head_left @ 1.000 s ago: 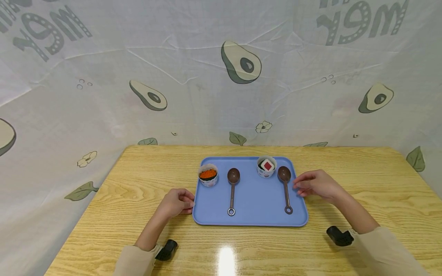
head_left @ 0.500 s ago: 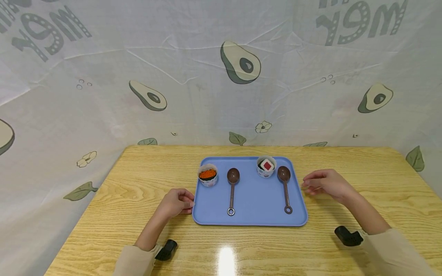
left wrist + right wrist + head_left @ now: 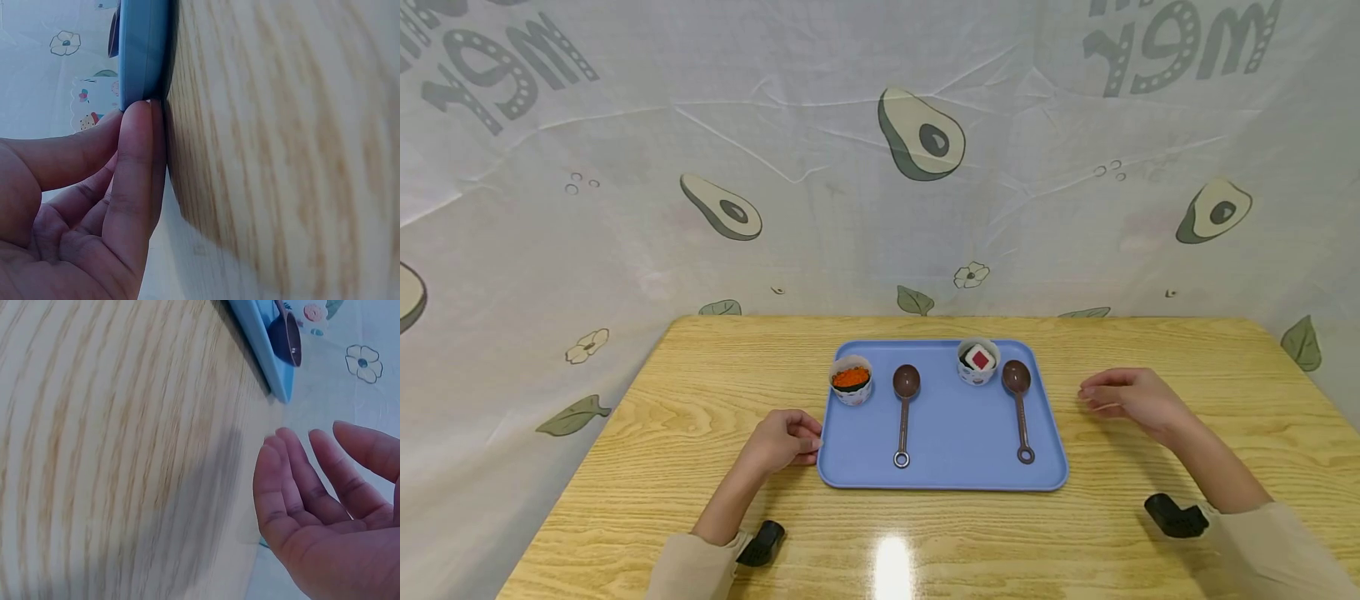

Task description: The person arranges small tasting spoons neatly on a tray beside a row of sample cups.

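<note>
A blue tray (image 3: 958,433) lies on the wooden table. My left hand (image 3: 786,442) pinches its left edge; in the left wrist view the thumb (image 3: 94,147) meets the rim, with the fingers (image 3: 134,150) against the outer side below. To the right of the tray, apart from it, my right hand (image 3: 1138,400) holds nothing, its fingers (image 3: 269,481) loosely bent. On the tray stand a paper cup with orange-topped sushi (image 3: 852,382) and another cup with white-and-red sushi (image 3: 978,362). Two brown spoons, a left one (image 3: 906,383) and a right one (image 3: 1017,377), lie bowls away from me.
The wooden table (image 3: 1000,542) extends around the tray on all sides. Behind it hangs a pale cloth (image 3: 820,167) printed with avocados, leaves and flowers. Each wrist carries a black device, one on the left (image 3: 763,543) and one on the right (image 3: 1176,517).
My right hand has moved off to the right, away from the tray's right edge, and the gap has widened. The left hand, tray, cups and spoons stay in place.
</note>
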`<action>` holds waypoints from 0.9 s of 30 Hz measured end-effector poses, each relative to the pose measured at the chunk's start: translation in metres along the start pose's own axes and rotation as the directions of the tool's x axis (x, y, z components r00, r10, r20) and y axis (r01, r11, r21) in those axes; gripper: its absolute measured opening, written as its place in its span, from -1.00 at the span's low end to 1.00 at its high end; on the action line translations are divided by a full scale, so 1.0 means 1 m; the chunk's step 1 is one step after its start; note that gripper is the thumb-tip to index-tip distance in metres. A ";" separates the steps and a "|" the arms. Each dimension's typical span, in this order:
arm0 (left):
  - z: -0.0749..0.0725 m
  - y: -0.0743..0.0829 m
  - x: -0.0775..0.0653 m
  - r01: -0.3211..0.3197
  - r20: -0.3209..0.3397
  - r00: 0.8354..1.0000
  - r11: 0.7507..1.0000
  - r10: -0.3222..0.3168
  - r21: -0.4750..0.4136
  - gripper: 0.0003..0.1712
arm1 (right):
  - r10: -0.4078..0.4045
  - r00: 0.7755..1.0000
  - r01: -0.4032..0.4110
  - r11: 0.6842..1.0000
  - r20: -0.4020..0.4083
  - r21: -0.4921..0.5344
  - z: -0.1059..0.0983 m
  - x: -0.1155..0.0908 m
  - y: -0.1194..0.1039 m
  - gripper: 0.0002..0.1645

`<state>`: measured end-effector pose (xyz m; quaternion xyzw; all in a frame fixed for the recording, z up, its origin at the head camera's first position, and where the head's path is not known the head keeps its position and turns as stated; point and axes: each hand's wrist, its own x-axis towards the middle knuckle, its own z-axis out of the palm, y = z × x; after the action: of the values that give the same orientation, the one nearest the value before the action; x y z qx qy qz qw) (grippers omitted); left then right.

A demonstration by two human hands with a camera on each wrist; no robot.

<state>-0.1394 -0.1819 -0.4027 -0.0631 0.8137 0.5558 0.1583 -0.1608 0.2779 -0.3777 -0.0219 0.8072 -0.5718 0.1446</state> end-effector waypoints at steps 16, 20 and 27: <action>0.000 0.001 -0.001 -0.001 -0.015 1.000 1.000 0.001 0.012 -0.88 | -0.014 0.994 -0.008 0.982 -0.110 -0.190 -0.010 -0.009 0.010 -0.44; 0.001 0.001 -0.002 -0.003 -0.018 1.000 1.000 0.003 0.021 -0.88 | -0.029 0.992 -0.003 0.969 -0.123 -0.247 -0.012 -0.012 0.012 -0.41; 0.001 0.002 -0.004 -0.020 -0.021 1.000 0.999 0.021 0.048 -0.89 | -0.070 0.989 0.023 0.942 -0.129 -0.335 -0.013 -0.015 0.014 -0.37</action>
<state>-0.1363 -0.1800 -0.4000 -0.0568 0.8290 0.5370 0.1454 -0.1480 0.2973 -0.3834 -0.0250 0.8996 -0.4306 0.0686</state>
